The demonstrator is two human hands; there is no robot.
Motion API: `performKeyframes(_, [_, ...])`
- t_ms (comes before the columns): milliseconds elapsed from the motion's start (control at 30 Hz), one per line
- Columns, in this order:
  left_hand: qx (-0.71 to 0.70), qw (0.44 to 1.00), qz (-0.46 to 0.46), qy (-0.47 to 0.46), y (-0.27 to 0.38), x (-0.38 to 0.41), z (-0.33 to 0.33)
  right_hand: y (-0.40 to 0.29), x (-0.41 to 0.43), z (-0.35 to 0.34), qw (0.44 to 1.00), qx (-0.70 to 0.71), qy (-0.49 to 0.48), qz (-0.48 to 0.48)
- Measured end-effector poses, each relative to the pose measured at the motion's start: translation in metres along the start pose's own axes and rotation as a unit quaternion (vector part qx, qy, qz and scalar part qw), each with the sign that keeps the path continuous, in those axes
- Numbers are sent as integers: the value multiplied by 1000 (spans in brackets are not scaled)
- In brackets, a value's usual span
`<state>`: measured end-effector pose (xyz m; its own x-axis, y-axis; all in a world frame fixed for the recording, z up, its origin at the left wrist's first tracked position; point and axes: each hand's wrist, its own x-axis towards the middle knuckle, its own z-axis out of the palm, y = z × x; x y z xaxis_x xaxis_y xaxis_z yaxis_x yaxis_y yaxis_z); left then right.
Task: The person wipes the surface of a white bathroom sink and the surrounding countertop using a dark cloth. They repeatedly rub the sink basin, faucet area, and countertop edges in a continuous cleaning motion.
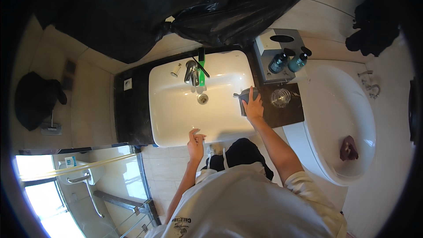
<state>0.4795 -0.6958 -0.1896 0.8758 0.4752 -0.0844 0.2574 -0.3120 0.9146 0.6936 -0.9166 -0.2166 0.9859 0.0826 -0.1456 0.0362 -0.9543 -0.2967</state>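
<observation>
A white rectangular sink is set in a dark countertop before me. At its right rim my right hand rests on a small grey zipped pouch, fingers spread over its top. My left hand hovers at the sink's near edge, fingers loosely bent and holding nothing. Behind the drain stands a chrome faucet. A green object with a black end and a thin black stick lie beside the faucet, on its right. To the right of the pouch is a clear glass dish.
A grey organizer box holds two pump bottles at the back right. Beyond the counter is a white bathtub with a maroon cloth inside. Black plastic sheeting hangs behind the sink. A glass shower partition stands at left.
</observation>
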Motion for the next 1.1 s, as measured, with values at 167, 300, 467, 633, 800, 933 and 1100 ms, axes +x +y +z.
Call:
performKeyframes(167, [36,997,-64,0,41,-20,29,-15,87,-2,999,35,10,-30])
performKeyframes(300, [87,994,-65,20,67,-37,57,-34,145,-6,993,61,73,-63])
performKeyframes(467, [127,984,-125,2,77,-54,75,-96,177,-4,997,2,81,-8])
performKeyframes(633, [170,977,-129,-23,82,-60,89,-141,160,3,993,4,44,-113])
performKeyframes(800, [165,979,-111,-42,82,-46,98,-118,147,8,971,41,76,-224])
performKeyframes(933, [145,985,-95,-23,85,-37,105,-58,157,-4,980,49,76,-174])
performKeyframes(1100, [139,980,-137,-23,86,-49,109,-73,187,-6,990,41,126,-43])
